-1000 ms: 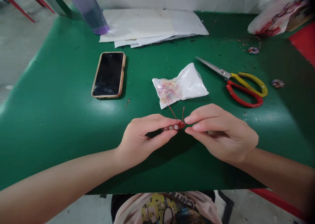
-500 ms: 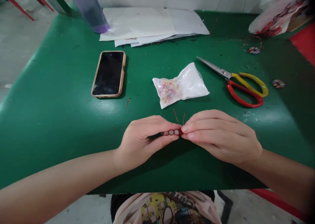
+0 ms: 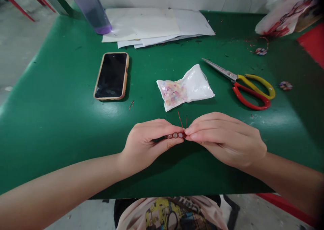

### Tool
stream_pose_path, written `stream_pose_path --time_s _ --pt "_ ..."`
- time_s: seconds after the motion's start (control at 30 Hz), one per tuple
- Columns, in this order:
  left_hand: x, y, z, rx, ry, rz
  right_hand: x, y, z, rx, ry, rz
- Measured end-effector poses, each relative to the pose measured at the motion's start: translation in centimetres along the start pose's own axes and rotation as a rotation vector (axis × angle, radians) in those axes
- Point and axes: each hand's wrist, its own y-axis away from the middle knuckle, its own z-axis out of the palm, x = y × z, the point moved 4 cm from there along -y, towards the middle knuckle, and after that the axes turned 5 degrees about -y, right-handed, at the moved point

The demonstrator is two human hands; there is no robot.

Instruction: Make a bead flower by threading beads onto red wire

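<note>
Between the thumb and fingers of my left hand [image 3: 149,142] is a small beaded piece [image 3: 175,135], a row of pale round beads bound with dark red cord. My right hand [image 3: 225,135] pinches the right end of this piece, its fingertips touching those of my left hand. Two thin red cord ends [image 3: 180,118] stick up from that end. What exactly the right fingertips grip there is hidden. Just beyond my hands lies a white packet [image 3: 199,85] with small pastel beads showing through its clear part.
Scissors [image 3: 235,78] with red and yellow handles lie at the right, near two beaded pieces [image 3: 286,85]. A phone [image 3: 111,75] is at the left. Behind stand a purple bottle [image 3: 92,12], paper sheets [image 3: 152,24] and a plastic bag [image 3: 283,14] on the green table [image 3: 63,122].
My right hand has shifted slightly left and its fingers have curled a little. The right cord end has moved slightly left. My left hand stays nearly still.
</note>
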Motion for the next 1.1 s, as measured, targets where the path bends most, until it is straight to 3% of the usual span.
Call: stream_pose_path --time_s 0.2,0.43,0.8,0.97,1.1 --pt "0.0 -0.1 -0.1 -0.001 -0.013 -0.013 0.1 0.2 0.3 0.044 -0.012 0.019" --pt "-0.8 -0.1 0.2 -0.081 0.249 -0.231 1.5 0.7 -0.2 0.179 -0.195 0.09" --pt "-1.0 0.1 0.3 -0.153 0.337 -0.243 1.6 0.4 -0.1 0.042 -0.169 -0.021" --pt "-1.3 0.3 0.5 -0.112 0.443 -0.364 1.5 0.2 0.1 0.032 -0.181 -0.031" --pt "-1.2 0.3 0.2 -0.058 0.381 -0.342 1.6 0.1 0.2 0.027 -0.169 -0.011"
